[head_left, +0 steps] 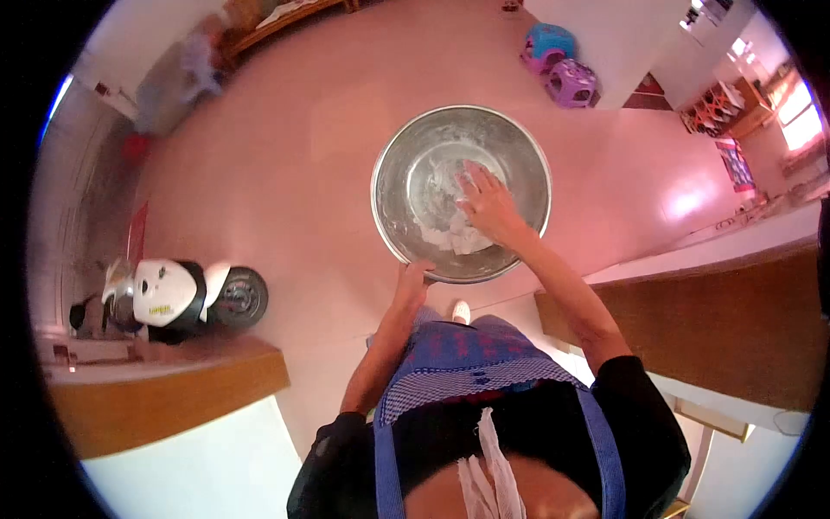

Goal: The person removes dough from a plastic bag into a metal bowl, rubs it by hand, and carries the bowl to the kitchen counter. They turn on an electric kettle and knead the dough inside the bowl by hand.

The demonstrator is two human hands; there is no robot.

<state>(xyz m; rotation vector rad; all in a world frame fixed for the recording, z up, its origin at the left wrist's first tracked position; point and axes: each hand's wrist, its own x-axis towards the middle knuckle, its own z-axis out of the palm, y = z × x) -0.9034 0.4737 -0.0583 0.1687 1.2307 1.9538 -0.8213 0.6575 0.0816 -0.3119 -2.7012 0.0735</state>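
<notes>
A large round metal bowl (393,203) is in front of my body, with white powdery residue over its inside. Whitish dough or flour (462,237) lies in the part of the bowl nearest me. My right hand (490,204) is inside the bowl, its fingers spread and dusted white, just beyond the whitish mass. At the near left rim, my left hand (415,281) grips the bowl's edge, fingers wrapped round it.
A white scooter (177,294) stands at the left. Blue and purple plastic stools (571,83) are at the back right. Brown-topped counters (692,320) flank me on both sides. A wooden bench (281,26) is at the top left.
</notes>
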